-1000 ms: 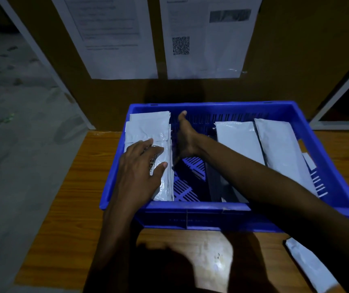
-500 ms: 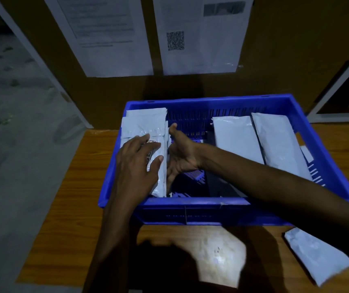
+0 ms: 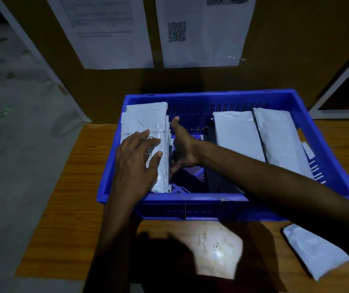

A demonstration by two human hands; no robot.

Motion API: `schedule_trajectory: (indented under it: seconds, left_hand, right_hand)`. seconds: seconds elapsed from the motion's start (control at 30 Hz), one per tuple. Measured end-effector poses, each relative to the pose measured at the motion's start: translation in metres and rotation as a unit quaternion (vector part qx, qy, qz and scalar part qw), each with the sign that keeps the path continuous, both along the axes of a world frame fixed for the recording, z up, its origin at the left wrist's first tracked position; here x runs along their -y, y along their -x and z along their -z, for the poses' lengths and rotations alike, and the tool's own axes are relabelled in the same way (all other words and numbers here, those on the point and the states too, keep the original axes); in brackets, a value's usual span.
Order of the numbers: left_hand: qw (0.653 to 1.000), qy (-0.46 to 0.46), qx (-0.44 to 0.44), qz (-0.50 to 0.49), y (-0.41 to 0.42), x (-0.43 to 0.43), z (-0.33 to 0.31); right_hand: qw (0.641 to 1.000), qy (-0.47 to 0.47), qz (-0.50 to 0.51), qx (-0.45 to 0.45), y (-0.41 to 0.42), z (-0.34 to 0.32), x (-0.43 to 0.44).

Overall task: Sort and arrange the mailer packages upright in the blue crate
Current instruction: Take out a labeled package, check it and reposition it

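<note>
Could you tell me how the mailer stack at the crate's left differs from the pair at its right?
The left stack holds many mailers packed against the blue crate's left wall; the right pair lean side by side. The left hand rests on the left stack; no hand is on the right pair. The left stack shows a printed label; the right pair look plain. Both are pale.

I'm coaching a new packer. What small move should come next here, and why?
Likely push the right hand sideways to square the leaning stack against the left wall of the crate; the left hand lies flat on it, and its edges look uneven.
</note>
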State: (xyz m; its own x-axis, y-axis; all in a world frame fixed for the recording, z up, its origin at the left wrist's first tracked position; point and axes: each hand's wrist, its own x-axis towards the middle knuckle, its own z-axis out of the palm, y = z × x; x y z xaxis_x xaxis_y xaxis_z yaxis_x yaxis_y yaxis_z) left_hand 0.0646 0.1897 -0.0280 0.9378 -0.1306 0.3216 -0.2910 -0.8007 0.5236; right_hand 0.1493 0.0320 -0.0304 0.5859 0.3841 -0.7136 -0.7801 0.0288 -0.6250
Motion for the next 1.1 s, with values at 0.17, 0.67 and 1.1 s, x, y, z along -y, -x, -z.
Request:
schedule_trajectory:
  seconds: [0.17,0.67,1.1]
  left_hand:
    - [1.000,-0.004,0.007,-0.005,0.001,-0.002,0.001]
    - [0.997,-0.016,0.071,-0.013,0.004,0.002,-0.001]
    - [0.997,-0.035,0.062,-0.023,0.007,0.004,-0.004]
  right_hand:
    - [0.998,-0.043,-0.051,-0.010,-0.006,-0.009,-0.002]
    - [0.986,-0.144,-0.023,0.076,-0.003,-0.032,-0.014]
    - [0.981,0.015,0.093,0.169,-0.015,-0.071,0.042]
